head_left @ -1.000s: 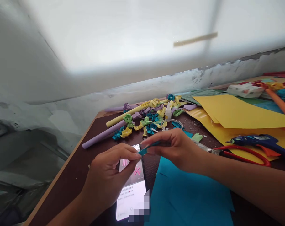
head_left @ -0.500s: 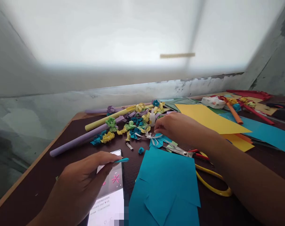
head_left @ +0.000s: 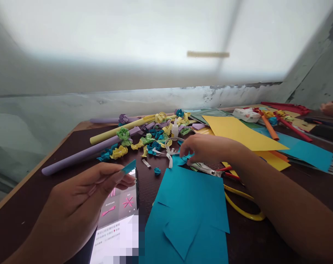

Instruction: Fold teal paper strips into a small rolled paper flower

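The left hand (head_left: 86, 192) pinches a blue paper slip (head_left: 129, 167), best held lightly against creasing; the right hand (head_left: 206, 148) curls over blue scraps (head_left: 178, 160), grip unclear.

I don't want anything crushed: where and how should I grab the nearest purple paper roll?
Probably at the left end of the purple paper roll, from above, pinching lightly across it: it's round, that end lies beyond the crumpled paper, and a green paper flower crowds the other.
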Available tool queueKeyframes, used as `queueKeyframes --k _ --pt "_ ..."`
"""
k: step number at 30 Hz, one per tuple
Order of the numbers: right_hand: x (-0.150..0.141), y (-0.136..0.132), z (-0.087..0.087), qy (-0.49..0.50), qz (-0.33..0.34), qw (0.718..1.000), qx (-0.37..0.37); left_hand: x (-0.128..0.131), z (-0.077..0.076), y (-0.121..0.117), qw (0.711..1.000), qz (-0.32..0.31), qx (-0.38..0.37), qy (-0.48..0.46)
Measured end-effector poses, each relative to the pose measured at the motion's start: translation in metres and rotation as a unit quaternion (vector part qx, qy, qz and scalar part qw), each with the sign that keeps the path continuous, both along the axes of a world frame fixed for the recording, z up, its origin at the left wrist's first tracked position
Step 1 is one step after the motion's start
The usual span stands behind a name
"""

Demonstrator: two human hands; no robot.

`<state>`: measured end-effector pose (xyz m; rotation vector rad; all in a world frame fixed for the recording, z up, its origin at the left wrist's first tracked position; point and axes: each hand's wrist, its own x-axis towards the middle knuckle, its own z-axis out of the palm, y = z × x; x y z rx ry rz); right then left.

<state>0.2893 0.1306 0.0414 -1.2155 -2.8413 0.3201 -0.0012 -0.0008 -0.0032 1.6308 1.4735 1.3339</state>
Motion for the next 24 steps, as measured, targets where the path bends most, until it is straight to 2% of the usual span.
queueKeyframes --k 3,6,9,14,16,20,22,24 --pt "0.004 0.004 -0.003 -0.021 0.006 1.000 -0.011 -0.005 -0.004 0.009 1.000 -0.002 0.003 -0.007" --pt "0.002 0.007 -0.008 -0.021 0.011 1.000 -0.009 -0.006 -0.011 0.015 0.998 -0.004 0.008 -0.059" --pt "-0.001 0.010 -0.013 -0.020 0.010 1.000 -0.008 -0.007 -0.014 0.014 0.996 -0.019 -0.019 -0.089" --pt "-0.003 0.014 -0.018 0.003 0.018 1.000 0.018 -0.010 -0.009 0.009 0.994 -0.080 -0.007 -0.073" --pt "-0.006 0.010 -0.016 0.025 0.020 0.999 0.041 -0.011 -0.006 0.008 0.992 -0.085 -0.004 -0.092" --pt "-0.021 -0.011 -0.009 0.110 0.025 0.986 0.121 -0.008 0.005 0.007 0.986 -0.079 -0.046 -0.138" --pt "-0.029 -0.024 -0.007 0.165 0.082 0.967 0.176 -0.006 0.009 0.006 0.981 -0.098 -0.080 -0.150" --pt "-0.033 -0.031 -0.006 0.205 0.135 0.948 0.200 -0.005 0.011 0.005 0.979 -0.107 -0.098 -0.144"
